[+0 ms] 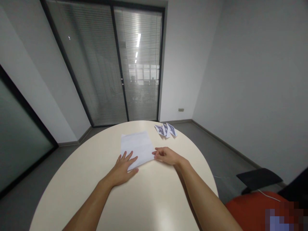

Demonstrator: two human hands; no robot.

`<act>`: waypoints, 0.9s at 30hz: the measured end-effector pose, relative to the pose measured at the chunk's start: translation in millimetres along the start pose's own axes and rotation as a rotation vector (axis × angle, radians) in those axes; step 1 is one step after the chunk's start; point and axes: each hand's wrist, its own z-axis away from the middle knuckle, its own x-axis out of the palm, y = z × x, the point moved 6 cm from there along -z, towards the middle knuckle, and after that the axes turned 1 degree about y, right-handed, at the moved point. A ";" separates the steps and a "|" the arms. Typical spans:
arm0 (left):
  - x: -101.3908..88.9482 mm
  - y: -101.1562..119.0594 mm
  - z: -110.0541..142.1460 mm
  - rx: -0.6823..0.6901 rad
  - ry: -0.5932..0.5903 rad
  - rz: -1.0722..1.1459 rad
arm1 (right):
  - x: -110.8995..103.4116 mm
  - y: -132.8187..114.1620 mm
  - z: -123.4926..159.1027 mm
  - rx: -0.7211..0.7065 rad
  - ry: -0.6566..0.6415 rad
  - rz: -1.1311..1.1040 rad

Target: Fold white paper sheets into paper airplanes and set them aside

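A white sheet of paper (pixel 138 144) lies on the round cream table (pixel 101 154). My left hand (pixel 124 168) rests flat at its near left corner, fingers spread over the paper and the thumb on the tabletop. At the near right corner, my right hand (pixel 167 155) has its fingers curled together around the paper's edge. Beyond that hand, several small folded papers (pixel 166 130) with dark printed patterns overlap near the table's far right edge.
A red chair seat (pixel 247 207) with a black armrest (pixel 260 178) stands to the right of the table. Behind the table is a glass partition (pixel 141 96) with blinds in a black frame. A grey-white wall (pixel 252 89) rises on the right.
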 end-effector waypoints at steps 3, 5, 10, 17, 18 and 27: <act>-7.1 -3.7 1.2 0.049 0.050 0.109 | -2.7 2.7 -1.0 -0.003 0.067 0.030; -14.7 -6.3 1.3 0.059 0.111 0.217 | -6.6 5.7 -1.1 0.004 0.130 0.087; -30.5 -12.7 -0.2 0.015 0.231 0.467 | -19.0 6.6 -0.1 0.026 0.258 0.219; -40.9 -19.5 -0.2 -0.094 0.390 0.570 | -32.2 3.8 -0.8 0.044 0.429 0.180; -42.4 -18.9 -0.3 -0.097 0.415 0.586 | -32.5 4.4 -0.9 0.039 0.445 0.150; -54.4 -16.9 2.9 -0.150 0.589 0.669 | -24.7 -0.9 -1.3 -0.034 0.382 0.018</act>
